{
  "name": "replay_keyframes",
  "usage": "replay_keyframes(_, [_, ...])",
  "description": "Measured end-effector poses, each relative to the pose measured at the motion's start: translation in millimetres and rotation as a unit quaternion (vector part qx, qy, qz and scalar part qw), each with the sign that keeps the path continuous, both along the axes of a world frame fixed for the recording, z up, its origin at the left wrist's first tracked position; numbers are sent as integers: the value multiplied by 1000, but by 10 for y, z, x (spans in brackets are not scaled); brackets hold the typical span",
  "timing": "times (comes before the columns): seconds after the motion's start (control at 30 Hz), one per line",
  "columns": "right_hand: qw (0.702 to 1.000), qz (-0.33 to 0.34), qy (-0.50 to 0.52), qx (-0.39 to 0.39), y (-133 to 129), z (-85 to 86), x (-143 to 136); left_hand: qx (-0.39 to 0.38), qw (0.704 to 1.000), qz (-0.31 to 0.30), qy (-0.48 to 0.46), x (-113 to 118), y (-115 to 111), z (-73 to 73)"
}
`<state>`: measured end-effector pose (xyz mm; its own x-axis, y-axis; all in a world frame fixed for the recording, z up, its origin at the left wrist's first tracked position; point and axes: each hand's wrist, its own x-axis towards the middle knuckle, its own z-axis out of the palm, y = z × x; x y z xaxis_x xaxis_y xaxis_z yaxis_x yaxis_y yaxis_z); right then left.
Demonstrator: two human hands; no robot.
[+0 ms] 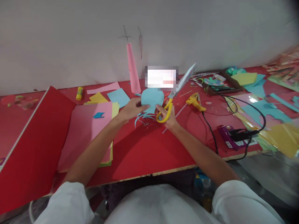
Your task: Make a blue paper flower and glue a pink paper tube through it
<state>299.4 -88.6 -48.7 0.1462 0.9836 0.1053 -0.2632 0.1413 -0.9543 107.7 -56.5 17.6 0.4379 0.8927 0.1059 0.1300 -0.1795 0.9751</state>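
Note:
Between my two hands is a light blue paper cutout (152, 98) with rounded edges. My left hand (134, 109) pinches its lower left side, thumb on the front. My right hand (168, 115) grips its lower right edge, and yellow-handled scissors (166, 115) hang on that same hand with the blades apart, pointing up and right. Thin curled blue paper trimmings (146, 116) lie on the red tabletop (137, 152) just below the cutout. A pink paper cone (133, 70) stands behind, to the left.
Pink and yellow sheets (88, 124) lie left beside a red board (35, 149). A glue stick (79, 93) stands at the back. To the right are a yellow glue gun (195, 102), a purple power strip (230, 138) with black cords, a tray (221, 88) and paper scraps.

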Motion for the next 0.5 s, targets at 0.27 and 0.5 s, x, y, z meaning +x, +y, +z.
replay_keyframes(0.27, [998,19,-47,20,-37,39,-8,-50,998,17,19,13,-28,-40])
replay_keyframes(0.5, [988,126,-79,31,-164,29,-106,32,980,173,-87,-102,129,50])
